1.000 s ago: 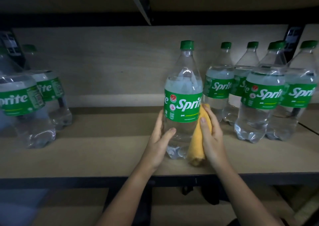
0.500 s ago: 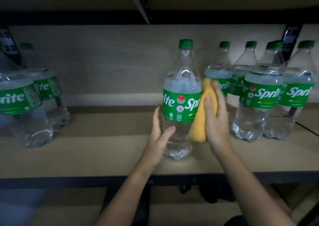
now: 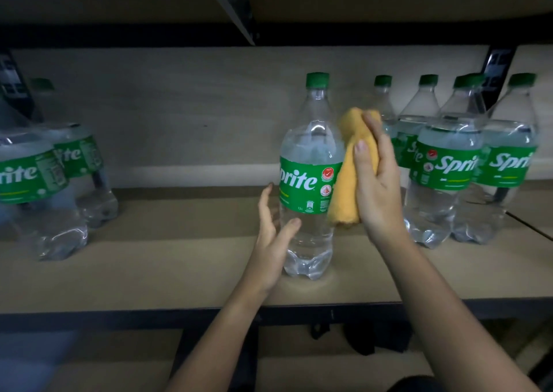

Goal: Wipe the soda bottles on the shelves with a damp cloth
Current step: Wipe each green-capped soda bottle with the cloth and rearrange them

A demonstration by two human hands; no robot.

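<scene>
A clear Sprite bottle (image 3: 311, 179) with a green cap and green label is standing upright on the wooden shelf (image 3: 179, 272), just right of the centre of the frame and apart from the other bottles. A yellow cloth (image 3: 347, 188), bunched into a long roll, is lying against the bottle's right side, reaching from its shoulder down past the label. The right hand (image 3: 377, 188) is gripping that cloth, fingers (image 3: 363, 158) curled round it, and pressing it to the bottle. The left hand (image 3: 273, 236) is sitting at the lower left of the bottle with its fingers straight and spread, the thumb touching the clear lower part of the bottle below the label; whether the other fingers are touching it cannot be told. Both forearms are reaching up from the bottom of the frame. At the right of the frame a cluster of Sprite bottles (image 3: 449, 170) is standing upright close together against the shelf's back panel. At the left of the frame two more Sprite bottles (image 3: 45, 188) are showing, blurred and looking tilted near the edge of the wide-angle view. A dark upper shelf (image 3: 269, 8) is running across the top of the frame.
</scene>
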